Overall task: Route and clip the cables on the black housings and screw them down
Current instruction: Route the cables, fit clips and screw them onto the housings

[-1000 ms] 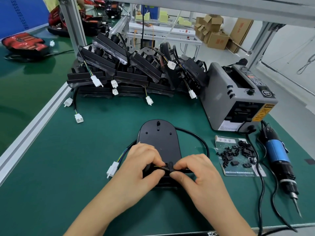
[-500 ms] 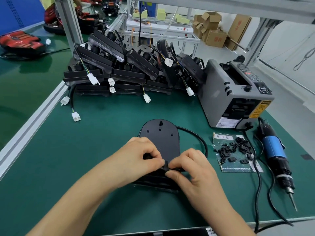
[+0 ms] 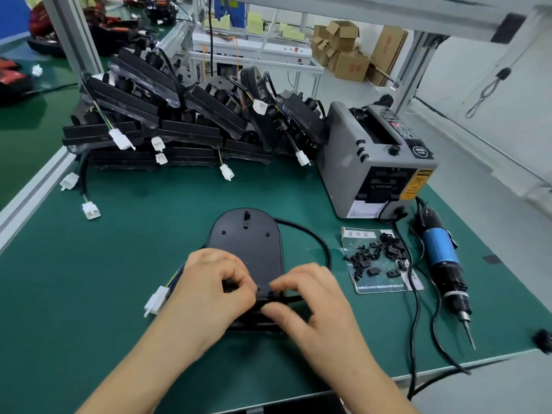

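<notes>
Left hand [image 3: 209, 291], right hand [image 3: 316, 303], apparently curled

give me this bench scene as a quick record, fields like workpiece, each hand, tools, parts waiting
workpiece: black housing flat on the green mat, its cable looping out to the right
left hand: fingers curled at the housing's near end, seemingly pinching the cable; blurred
right hand: pinches the cable beside the left
screwdriver: lying untouched at right
clips: loose on a card
waiting: stack of housings at the back

Single head-worn view, forward and down, close over green bench [image 3: 125, 264].
</notes>
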A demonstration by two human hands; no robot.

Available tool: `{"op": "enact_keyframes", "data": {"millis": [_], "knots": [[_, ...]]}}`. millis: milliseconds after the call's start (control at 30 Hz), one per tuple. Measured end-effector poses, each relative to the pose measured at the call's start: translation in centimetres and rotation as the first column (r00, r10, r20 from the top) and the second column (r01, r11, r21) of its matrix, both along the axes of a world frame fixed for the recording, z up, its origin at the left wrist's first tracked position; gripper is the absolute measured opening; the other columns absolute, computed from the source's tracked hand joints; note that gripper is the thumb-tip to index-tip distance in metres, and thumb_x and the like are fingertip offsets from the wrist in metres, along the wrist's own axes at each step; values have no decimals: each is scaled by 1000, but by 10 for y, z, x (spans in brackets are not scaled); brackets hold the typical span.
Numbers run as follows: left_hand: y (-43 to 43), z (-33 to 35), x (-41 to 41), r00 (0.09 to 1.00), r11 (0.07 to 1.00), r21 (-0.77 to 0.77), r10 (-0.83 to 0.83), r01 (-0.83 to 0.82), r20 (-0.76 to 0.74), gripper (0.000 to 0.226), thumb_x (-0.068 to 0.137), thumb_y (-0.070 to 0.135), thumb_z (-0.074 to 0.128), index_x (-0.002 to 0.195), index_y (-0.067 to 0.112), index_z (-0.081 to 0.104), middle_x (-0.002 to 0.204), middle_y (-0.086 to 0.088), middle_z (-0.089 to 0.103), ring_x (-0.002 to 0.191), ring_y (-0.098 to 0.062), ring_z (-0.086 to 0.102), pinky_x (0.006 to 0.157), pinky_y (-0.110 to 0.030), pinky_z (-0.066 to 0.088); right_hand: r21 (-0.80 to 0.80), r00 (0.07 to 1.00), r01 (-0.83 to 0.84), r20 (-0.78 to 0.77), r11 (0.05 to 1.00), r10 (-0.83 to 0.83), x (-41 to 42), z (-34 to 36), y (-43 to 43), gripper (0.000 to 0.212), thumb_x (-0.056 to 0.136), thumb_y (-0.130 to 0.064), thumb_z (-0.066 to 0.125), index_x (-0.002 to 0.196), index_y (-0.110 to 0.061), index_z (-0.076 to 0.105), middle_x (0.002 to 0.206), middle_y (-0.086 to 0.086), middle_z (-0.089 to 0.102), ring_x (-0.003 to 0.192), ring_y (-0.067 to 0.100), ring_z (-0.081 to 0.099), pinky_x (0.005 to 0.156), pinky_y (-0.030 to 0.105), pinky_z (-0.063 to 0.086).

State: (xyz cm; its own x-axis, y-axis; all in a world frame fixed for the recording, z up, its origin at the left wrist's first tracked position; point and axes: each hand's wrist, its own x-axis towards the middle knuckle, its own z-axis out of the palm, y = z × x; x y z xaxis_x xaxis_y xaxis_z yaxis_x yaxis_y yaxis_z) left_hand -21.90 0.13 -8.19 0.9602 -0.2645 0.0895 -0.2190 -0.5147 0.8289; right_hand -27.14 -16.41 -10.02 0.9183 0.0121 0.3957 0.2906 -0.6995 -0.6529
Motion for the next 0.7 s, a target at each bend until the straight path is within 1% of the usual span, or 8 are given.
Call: {"op": "enact_keyframes", "data": {"millis": [67, 100, 167, 267, 333, 433, 567, 700], "knots": [[-2, -1, -3, 1000, 1000, -12, 19, -19, 5, 34, 74, 8, 70, 52, 33, 64, 83, 20, 62, 105, 13, 38, 76, 5, 24, 5, 995, 95, 3, 995, -95, 1, 3, -21, 11, 82, -35, 63, 87, -25, 66, 91, -17, 57, 93, 5, 52, 85, 17, 38], [-2, -1, -4, 1000, 1000, -13, 20, -20, 6, 33, 74, 9, 70, 53, 33, 64, 85, 21, 62, 105, 14, 37, 74, 6, 24, -30, 986, 167, -11, 985, -168, 4, 3, -36, 4, 83, -27, 65, 86, -25, 66, 89, -16, 58, 93, 8, 54, 84, 18, 38], [-3, 0, -4, 1000, 1000, -14, 18, -18, 14, 28, 74, 9, 69, 58, 31, 65, 88, 27, 60, 105, 15, 35, 72, 7, 23, -143, 944, 312, -70, 939, -324, 12, 7, -70, 9, 84, -15, 67, 84, -24, 67, 86, -11, 59, 89, 15, 56, 79, 24, 39], [-4, 0, -5, 1000, 999, -34, 20, -20, -4, 24, 74, 7, 68, 55, 19, 63, 87, 31, 58, 103, 15, 36, 72, 6, 25, -333, 842, 417, -208, 846, -497, 29, 9, -103, 8, 85, -22, 64, 82, -28, 63, 89, -8, 58, 91, 17, 53, 73, 28, 39], [-5, -1, -5, 1000, 999, -42, 26, -27, -7, 25, 75, 6, 68, 52, 17, 62, 86, 31, 58, 103, 15, 35, 72, 5, 26, -451, 817, 392, -229, 802, -529, 41, 7, -106, 4, 86, -29, 63, 85, -25, 64, 90, -5, 57, 95, 18, 52, 74, 30, 42], [-7, -2, -7, 1000, 999, -45, 31, -30, 3, 25, 75, 7, 67, 53, 19, 62, 85, 31, 57, 105, 16, 34, 74, 5, 26, -554, 821, 335, -225, 762, -524, 54, 3, -98, 17, 86, -39, 61, 89, -24, 66, 93, -2, 57, 99, 20, 51, 78, 32, 44], [-7, -3, -7, 999, 998, -57, 39, -39, -1, 26, 75, 7, 67, 53, 20, 62, 84, 19, 61, 105, 14, 34, 73, 4, 28, -583, 833, 325, -197, 745, -518, 59, -1, -94, 18, 88, -40, 59, 93, -25, 67, 96, -2, 58, 103, 20, 50, 81, 31, 43], [-7, -2, -7, 999, 998, -57, 41, -42, -12, 26, 75, 7, 68, 52, 20, 62, 85, 17, 61, 106, 12, 35, 71, 4, 29, -595, 833, 303, -214, 745, -510, 59, 0, -95, 16, 90, -34, 56, 97, -25, 67, 100, 1, 63, 101, 21, 53, 79, 31, 41]]}}
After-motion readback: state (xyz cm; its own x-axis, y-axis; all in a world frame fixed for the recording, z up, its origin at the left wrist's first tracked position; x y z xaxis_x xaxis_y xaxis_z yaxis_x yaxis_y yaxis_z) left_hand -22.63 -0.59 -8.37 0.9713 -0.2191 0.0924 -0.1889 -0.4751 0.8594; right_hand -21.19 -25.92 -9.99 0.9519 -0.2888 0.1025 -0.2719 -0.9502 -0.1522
